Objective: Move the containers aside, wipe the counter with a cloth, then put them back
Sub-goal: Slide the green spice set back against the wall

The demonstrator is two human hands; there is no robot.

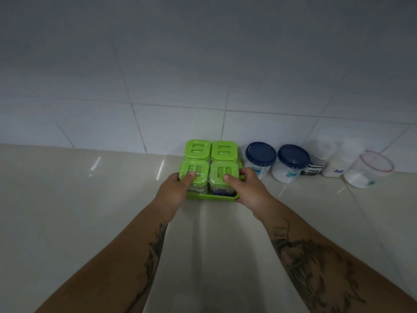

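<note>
A green tray point(212, 198) holding several clear jars with green square lids point(223, 151) stands on the cream counter point(79, 211) against the tiled wall. My left hand point(174, 190) grips the tray's left side, thumb on the front left lid. My right hand point(250, 188) grips the right side, thumb on the front right lid. To the right stand two tubs with dark blue lids point(260, 153), a small dark jar point(312, 170), a white tub point(331, 162) and a clear tub with a red rim point(370, 169).
The white tiled wall point(203, 75) rises directly behind the containers. Bare counter stretches to the left of the tray and towards me. No cloth is in view.
</note>
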